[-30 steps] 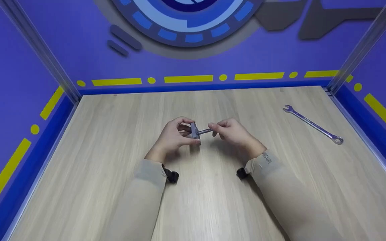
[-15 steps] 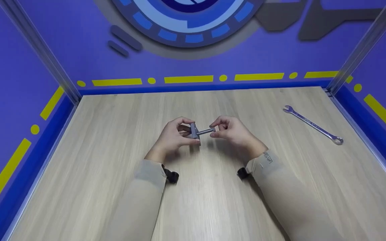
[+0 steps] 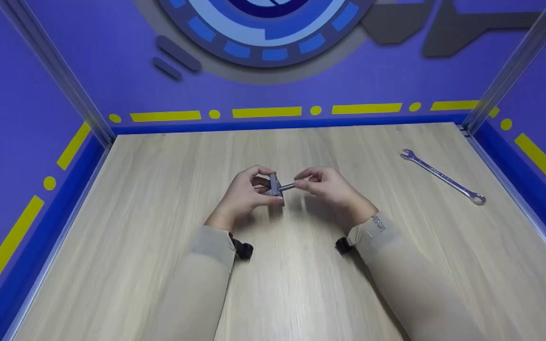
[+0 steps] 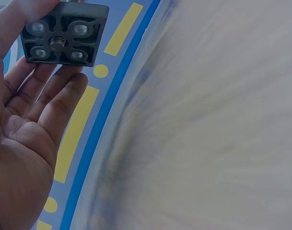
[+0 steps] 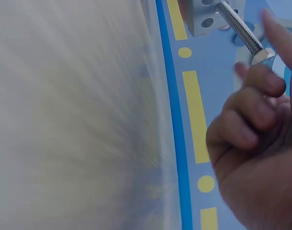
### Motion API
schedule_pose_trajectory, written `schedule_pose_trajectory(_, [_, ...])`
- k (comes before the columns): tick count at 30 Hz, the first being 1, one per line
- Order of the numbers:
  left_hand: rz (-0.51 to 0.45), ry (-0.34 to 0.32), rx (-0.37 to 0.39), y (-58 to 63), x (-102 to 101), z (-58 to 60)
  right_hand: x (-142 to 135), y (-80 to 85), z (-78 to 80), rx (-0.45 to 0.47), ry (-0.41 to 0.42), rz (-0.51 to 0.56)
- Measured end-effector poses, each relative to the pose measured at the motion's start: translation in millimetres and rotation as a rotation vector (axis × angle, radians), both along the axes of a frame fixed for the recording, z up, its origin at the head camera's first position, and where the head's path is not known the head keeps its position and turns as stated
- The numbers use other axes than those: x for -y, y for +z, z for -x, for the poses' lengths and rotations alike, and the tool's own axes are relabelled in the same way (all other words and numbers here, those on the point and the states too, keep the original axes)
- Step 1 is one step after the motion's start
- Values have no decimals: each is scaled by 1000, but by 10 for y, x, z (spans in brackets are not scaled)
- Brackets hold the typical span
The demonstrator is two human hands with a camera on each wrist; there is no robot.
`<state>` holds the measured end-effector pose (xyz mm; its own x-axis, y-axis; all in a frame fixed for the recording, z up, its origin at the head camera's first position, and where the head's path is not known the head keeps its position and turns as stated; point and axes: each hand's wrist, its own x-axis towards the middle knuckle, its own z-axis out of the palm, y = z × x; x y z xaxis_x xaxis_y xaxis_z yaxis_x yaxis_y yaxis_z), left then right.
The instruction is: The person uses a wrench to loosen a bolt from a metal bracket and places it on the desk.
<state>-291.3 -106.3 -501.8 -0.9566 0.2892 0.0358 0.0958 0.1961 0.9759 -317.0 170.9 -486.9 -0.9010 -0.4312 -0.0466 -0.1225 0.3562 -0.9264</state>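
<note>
Near the middle of the head view, my left hand [image 3: 242, 192] grips a square grey metal plate [image 3: 273, 184] by its edges, thumb on one side and fingers on the other. The left wrist view shows the plate's ribbed back, with holes in the corners and the threaded tip of a hex bolt [image 4: 58, 43] poking through the centre. On the other face the bolt's long threaded shank [image 5: 241, 29] sticks out toward my right hand [image 3: 332, 189]. Thumb and curled fingers of that hand are around the bolt's head, the index finger right at it.
A combination wrench [image 3: 443, 177] lies at the right of the wooden table [image 3: 173, 189]. Blue panels with yellow marks [image 3: 267, 112] enclose the table at the back and sides.
My right thumb and fingers have shifted about the bolt's head, drawing back to bare it and then coming over it again. The left hand and plate have stayed put.
</note>
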Motion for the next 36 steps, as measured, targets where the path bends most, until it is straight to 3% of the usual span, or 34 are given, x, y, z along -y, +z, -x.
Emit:
schedule_pose_trajectory(6, [1, -2, -8, 3, -3, -4, -1, 0, -1, 35, -50, -37])
schedule_pose_trajectory(13, [-23, 1, 16, 7, 3, -2, -8, -6, -5, 32, -50, 90])
schedule_pose_trajectory(26, [-4, 1, 10, 25, -21, 3, -30, -26, 14, -77, 8, 130])
schedule_pose_trajectory(32, [-15, 7, 10, 25, -17, 0, -24, -24, 30, -13, 2, 144])
schedule_pose_trajectory(36, [-15, 6, 7, 24, -14, -4, -15, -13, 22, 39, -28, 78])
